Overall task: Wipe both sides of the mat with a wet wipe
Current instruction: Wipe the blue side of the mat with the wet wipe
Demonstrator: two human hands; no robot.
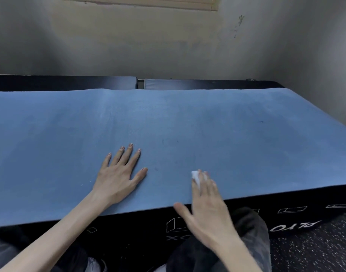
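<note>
On the blue mat (168,124), left hand (119,173) flat, fingers spread, right hand (205,209) pressing a wet wipe (195,176) under straight fingers

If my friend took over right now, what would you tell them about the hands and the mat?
Left hand: flat, fingers spread, resting on the blue foam mat.
Right hand: straight fingers pressing the small white wet wipe onto the mat near its front edge.
The mat lies spread over a black box with white printing.
Done: wiping of the top side is under way; how much is covered cannot be told.
Left: finish this side, flip the mat, wipe the other.
</note>
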